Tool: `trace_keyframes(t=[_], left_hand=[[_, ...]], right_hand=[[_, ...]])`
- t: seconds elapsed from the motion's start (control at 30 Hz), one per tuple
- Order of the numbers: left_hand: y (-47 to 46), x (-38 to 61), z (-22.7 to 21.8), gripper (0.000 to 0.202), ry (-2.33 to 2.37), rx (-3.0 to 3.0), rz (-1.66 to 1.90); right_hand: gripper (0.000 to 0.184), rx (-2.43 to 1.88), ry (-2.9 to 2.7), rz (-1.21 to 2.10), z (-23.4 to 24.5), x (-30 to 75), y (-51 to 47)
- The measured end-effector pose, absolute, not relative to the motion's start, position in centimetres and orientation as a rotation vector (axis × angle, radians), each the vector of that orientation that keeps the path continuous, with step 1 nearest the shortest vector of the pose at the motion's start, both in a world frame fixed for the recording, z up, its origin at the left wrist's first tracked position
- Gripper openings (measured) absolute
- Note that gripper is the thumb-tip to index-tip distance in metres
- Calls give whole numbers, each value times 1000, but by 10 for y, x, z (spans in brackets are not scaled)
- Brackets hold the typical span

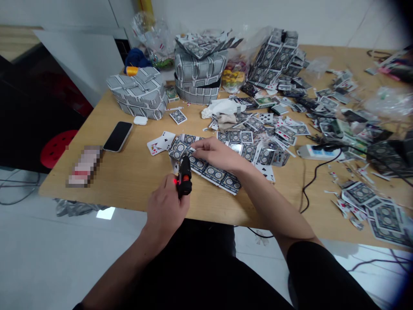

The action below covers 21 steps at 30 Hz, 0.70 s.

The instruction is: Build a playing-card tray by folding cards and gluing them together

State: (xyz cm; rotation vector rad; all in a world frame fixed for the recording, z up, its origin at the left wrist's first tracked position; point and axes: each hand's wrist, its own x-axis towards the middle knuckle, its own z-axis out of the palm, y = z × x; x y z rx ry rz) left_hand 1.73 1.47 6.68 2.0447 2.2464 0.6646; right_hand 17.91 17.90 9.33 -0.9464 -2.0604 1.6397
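Observation:
My left hand [166, 202] is wrapped round a black hot glue gun [185, 174] with a small red light glowing on its side. The gun's front end points away from me, close to the left end of a strip of joined playing cards [214, 173]. Bent over that same end, my right hand [216, 153] grips the strip with its fingertips; the exact contact is partly hidden. Blue-and-white patterned backs face up along the strip, which slants down to the right. Loose face-up cards [161, 143] lie just left of it.
A phone [118, 136] and a white earbud case [140, 120] lie left. Woven card baskets [138, 92] and a folded-card structure [274, 60] stand behind. Cards and scraps [374, 202] litter the right, around a power strip [319, 152] with a black cable [309, 183].

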Motion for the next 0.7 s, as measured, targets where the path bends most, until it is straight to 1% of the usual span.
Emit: trace_keyframes(t=[0.4,0.6,0.7], left_hand=[[7,15,78,23,2224,2032,549],[5,13,78,24,2201,1997,623],[1,13,84,21,2159,1988,730]], right_hand=[[18,-907,-2158,1537,95,176,174],[17,-886,-2148,1553,91,176,174],[15,-887,-2148,1567,90,176,175]])
